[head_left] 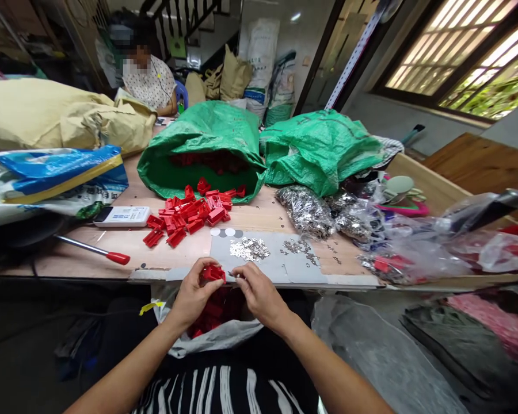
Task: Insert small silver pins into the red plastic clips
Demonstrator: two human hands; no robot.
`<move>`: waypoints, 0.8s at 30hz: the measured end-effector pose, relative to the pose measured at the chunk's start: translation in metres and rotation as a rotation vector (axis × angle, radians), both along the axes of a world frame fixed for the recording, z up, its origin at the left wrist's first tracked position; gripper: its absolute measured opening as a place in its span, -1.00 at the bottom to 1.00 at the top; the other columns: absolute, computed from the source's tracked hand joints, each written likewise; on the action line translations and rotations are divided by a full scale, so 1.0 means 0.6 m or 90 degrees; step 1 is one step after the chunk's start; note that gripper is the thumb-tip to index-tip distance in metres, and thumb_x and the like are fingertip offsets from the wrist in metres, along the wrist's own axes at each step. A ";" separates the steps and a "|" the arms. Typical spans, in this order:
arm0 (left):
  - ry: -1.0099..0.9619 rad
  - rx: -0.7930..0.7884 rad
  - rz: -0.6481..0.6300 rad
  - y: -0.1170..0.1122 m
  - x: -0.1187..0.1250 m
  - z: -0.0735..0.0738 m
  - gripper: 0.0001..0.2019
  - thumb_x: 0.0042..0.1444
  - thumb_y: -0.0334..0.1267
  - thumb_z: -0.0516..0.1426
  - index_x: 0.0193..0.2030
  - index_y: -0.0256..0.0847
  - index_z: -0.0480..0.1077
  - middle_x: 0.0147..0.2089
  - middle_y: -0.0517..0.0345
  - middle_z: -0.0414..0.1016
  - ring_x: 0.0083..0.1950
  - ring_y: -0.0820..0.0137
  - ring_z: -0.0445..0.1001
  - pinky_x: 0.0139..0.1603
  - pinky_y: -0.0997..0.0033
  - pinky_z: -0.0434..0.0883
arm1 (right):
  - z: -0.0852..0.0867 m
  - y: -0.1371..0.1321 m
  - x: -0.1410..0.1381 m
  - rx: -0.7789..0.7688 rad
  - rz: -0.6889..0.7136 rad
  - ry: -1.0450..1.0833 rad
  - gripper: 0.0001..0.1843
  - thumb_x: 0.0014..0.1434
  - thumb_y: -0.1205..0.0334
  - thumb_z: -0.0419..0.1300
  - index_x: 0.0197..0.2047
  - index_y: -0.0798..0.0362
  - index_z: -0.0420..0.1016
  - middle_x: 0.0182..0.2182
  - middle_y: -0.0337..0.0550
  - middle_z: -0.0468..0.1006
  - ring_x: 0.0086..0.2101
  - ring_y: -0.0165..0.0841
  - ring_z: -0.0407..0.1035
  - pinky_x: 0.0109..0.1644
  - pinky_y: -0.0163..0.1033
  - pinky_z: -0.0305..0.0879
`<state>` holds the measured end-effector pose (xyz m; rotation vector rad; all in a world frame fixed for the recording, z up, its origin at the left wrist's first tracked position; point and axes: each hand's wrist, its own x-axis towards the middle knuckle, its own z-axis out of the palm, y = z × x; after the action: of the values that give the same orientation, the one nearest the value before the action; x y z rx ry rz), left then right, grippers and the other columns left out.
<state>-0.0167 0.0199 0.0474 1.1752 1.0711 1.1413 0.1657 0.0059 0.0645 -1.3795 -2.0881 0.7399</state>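
Between the thumb and fingers of my left hand [194, 294] is a red plastic part [213, 272], held just off the table's front edge. My right hand [259, 290] is beside it, its thumb and forefinger pinched on a small metal piece [231, 273] close to the red part. Ahead on a grey mat [276, 271] lie a pile of shiny metal pieces [249, 249] and a looser spread of darker small metal pieces [301, 248]. A heap of red plastic parts [190, 215] spills from an open green sack [198, 129]. Below my hands, a white bag [216, 339] in my lap holds more red parts.
Another green sack [319, 146] and plastic bags of metal pieces [306, 213] stand to the right. At left are a white box [123, 216], a red-tipped lever [118, 257] and a blue-white sack [60, 178]. Across the table sits another person [151, 83].
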 end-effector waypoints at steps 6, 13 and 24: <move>-0.439 -0.296 -0.067 -0.021 -0.003 0.029 -0.95 0.08 -0.37 0.19 -0.36 -0.25 0.38 -0.31 0.11 0.57 -0.23 0.42 0.54 -0.04 0.41 0.42 | 0.028 -0.014 -0.007 -0.102 0.085 0.126 -0.58 0.32 0.28 -0.07 0.23 -0.03 0.08 -0.51 -0.35 0.42 -0.45 -0.45 0.32 -0.23 -0.32 0.22; -0.569 -0.404 -0.046 -0.035 -0.002 0.047 -0.77 0.23 -0.45 -0.01 -0.29 -0.40 0.47 -0.27 -0.05 0.60 -0.21 0.34 0.58 0.01 0.29 0.48 | 0.048 -0.019 -0.021 -0.088 0.107 0.113 -0.63 0.32 0.20 -0.05 0.17 -0.07 0.23 -0.55 -0.34 0.39 -0.50 -0.44 0.30 -0.34 -0.37 0.19; -0.605 -0.417 -0.010 -0.040 0.008 0.055 -0.74 0.25 -0.46 -0.04 -0.32 -0.40 0.46 -0.32 -0.05 0.60 -0.26 0.34 0.60 -0.03 0.28 0.51 | 0.051 -0.022 -0.020 -0.022 0.060 0.060 -0.68 0.31 0.16 -0.02 0.09 -0.03 0.32 -0.40 -0.23 0.54 -0.39 -0.39 0.40 -0.27 -0.35 0.23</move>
<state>-0.0119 -0.0039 0.0804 0.0647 0.5854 1.0279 0.1535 -0.0071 0.0951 -1.2459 -2.0867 0.8660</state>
